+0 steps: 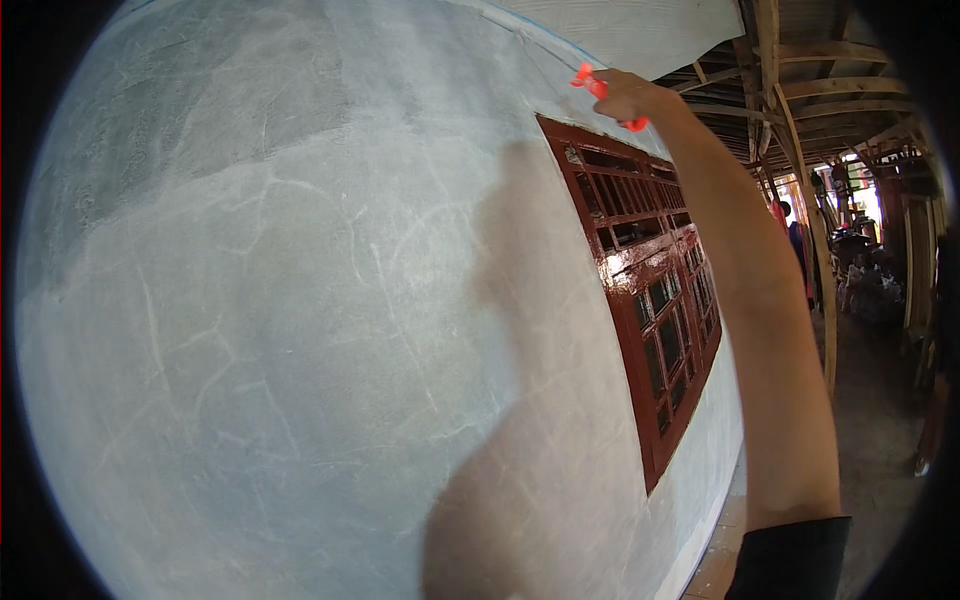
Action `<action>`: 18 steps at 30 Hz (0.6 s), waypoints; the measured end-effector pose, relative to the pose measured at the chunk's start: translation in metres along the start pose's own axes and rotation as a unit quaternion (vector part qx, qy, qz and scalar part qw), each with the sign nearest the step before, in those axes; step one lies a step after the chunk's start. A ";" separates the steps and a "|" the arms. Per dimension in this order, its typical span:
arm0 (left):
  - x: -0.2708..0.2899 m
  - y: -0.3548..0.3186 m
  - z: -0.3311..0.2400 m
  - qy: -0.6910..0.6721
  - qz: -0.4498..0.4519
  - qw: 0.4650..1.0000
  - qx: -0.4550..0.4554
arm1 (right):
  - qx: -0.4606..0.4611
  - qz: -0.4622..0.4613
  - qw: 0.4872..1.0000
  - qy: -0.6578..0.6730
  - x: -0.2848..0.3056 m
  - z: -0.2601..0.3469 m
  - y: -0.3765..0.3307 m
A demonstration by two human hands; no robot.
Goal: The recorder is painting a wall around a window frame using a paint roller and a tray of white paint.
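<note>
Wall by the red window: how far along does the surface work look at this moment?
Most of the wall already carries a pale, smooth coat, with hairline cracks showing through. In hand: the right hand is raised high, holding an orange-red tool against the wall above the dark red window frame. Left: a darker, rougher grey patch at the upper left looks uncoated. The left hand is out of view.

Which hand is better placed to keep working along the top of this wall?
Right. The right hand is raised at the wall top, gripping the orange tool above the red window frame. The left hand isn't visible.
</note>
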State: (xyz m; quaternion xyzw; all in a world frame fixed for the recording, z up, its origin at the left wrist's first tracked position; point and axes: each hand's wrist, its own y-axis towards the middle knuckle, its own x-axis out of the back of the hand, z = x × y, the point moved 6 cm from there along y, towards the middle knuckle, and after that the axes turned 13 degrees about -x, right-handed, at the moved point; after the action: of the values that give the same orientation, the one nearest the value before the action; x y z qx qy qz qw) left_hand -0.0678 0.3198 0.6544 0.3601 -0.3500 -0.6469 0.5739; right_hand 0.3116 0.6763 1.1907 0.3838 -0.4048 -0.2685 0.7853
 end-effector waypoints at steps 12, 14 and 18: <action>-0.004 -0.008 -0.003 0.039 -0.006 0.998 0.057 | 0.096 0.019 0.987 0.124 -0.019 -0.134 -0.165; -0.005 -0.012 -0.006 0.046 -0.007 0.997 0.063 | 0.122 -0.003 0.986 0.114 -0.013 -0.126 -0.151; -0.016 -0.015 -0.016 0.048 -0.011 0.996 0.073 | 0.193 -0.142 0.967 0.082 0.000 -0.105 -0.026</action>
State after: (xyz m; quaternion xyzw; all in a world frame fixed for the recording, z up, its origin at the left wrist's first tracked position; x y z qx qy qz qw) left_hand -0.0598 0.3362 0.6339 0.4357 -0.3645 -0.6080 0.5546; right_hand 0.3973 0.7021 1.1294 0.6026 -0.3241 -0.2617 0.6807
